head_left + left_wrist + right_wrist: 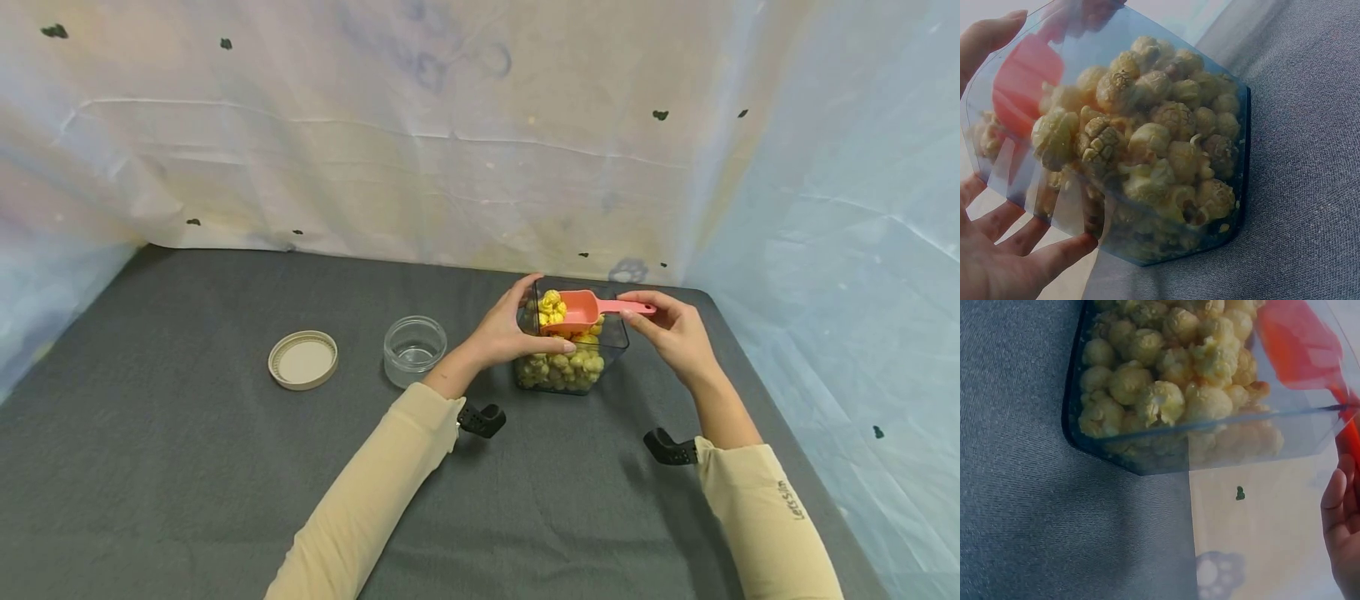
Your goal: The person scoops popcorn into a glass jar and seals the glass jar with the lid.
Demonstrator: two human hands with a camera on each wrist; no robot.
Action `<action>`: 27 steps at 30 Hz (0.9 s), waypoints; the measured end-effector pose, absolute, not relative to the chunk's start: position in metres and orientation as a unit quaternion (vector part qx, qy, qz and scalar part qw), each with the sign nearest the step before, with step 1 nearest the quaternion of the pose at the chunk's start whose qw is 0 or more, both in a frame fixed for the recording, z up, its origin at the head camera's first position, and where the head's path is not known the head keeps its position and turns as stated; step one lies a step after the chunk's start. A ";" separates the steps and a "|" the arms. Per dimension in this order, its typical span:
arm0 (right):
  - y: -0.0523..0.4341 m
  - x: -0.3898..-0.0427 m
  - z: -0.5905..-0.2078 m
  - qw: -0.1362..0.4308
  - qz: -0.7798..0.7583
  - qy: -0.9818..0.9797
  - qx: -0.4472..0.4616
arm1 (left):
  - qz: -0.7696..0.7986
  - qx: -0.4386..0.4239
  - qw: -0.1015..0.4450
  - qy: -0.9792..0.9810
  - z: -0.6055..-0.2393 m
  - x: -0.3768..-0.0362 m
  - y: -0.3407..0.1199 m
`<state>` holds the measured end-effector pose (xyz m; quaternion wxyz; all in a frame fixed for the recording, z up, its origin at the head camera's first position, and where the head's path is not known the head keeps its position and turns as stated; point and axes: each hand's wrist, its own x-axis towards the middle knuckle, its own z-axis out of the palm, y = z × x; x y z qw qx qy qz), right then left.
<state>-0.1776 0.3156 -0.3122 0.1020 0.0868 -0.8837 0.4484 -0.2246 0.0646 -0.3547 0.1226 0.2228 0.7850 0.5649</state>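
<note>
Grey cloth (187, 458), left fingers (522, 289) wide around clear box (612, 352), right fingers (651, 297) snug on probably plastic scoop (579, 310).

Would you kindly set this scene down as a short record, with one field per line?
Left grip: holds the clear container
Right grip: pinches the red scoop by its handle
Scoop position: bowl inside the container, at the popcorn
Container contents: popcorn, visible through the walls
Jar: clear, uncovered, left of the container
Lid: lying flat, left of the jar
Table: dark gray
</note>
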 end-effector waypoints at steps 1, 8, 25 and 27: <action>0.316 -0.177 -0.313 0.104 0.454 -0.881 0.087 | 0.565 0.223 0.123 0.785 -0.355 -0.225 0.064; 0.320 -0.174 -0.317 0.121 0.485 -0.863 0.080 | 0.566 0.226 0.120 0.784 -0.355 -0.225 0.064; 0.331 -0.167 -0.317 0.140 0.534 -0.831 0.060 | 0.566 0.228 0.125 0.782 -0.355 -0.225 0.062; 0.333 -0.166 -0.317 0.139 0.539 -0.829 0.058 | 0.566 0.228 0.126 0.782 -0.355 -0.225 0.062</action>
